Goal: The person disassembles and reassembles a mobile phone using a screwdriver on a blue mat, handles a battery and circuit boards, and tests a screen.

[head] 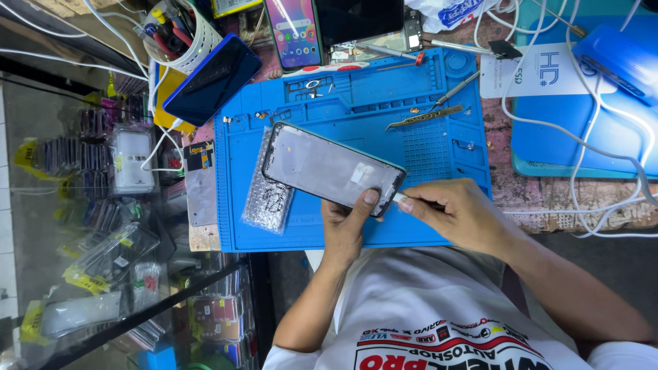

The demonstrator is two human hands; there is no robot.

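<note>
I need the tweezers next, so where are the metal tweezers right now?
In the head view, the metal tweezers lie on the blue repair mat, upper right of the phone frame, beyond the right hand.

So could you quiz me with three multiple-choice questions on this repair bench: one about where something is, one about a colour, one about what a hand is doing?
1. Where does the dark blue phone lie?
A. Off the mat's upper left corner
B. In the person's lap
C. Under the tweezers

2. What colour is the work mat?
A. Green
B. Blue
C. Red

3. What is the left hand doing?
A. Resting flat on the mat
B. Holding a cup
C. Gripping the phone frame's lower corner

Answers: 1 A, it overlaps the mat's upper left edge beside the white cup of tools. 2 B, the mat is bright blue. 3 C, its thumb presses the frame while the right hand brings a thin tool to the same corner.
</note>
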